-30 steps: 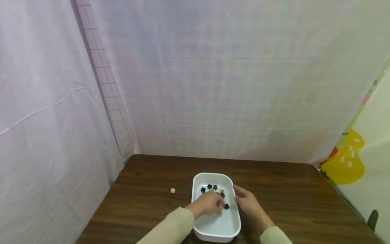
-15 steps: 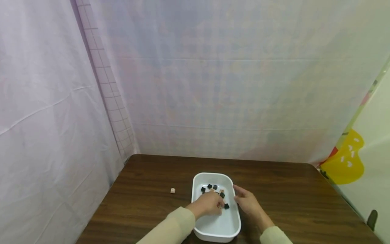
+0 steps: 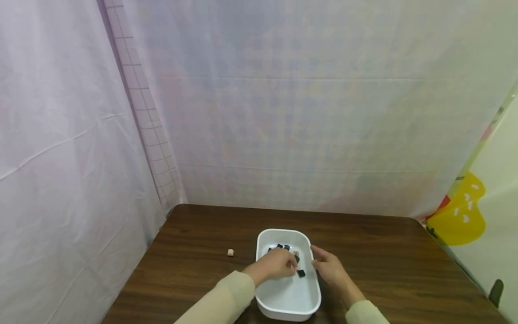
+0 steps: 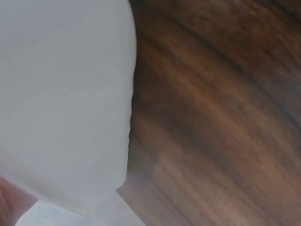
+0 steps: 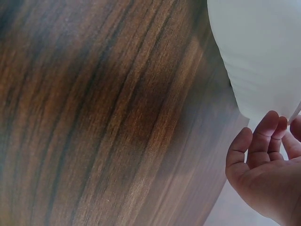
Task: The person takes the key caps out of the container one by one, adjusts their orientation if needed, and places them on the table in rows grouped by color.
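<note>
Table (image 3: 194, 252) — dark woodgrain — under white tray (image 3: 287, 298); pale curtain (image 3: 283, 117) behind.

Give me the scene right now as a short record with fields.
Surface: dark brown wood-grain table
Container: white rounded rectangular tray on the table
Contents: small black square pieces, small pale pieces; count partly hidden
Outside: one small cream-coloured block, left of the tray
Left hand: reaching inside the tray; grip unclear
Right hand: touching the tray's right side

Small black cubes (image 3: 301, 273) and pale cubes (image 3: 296, 254) lie in a white, round-cornered tray (image 3: 287, 300); a lone pale cube (image 3: 230, 253) sits left of it
</note>
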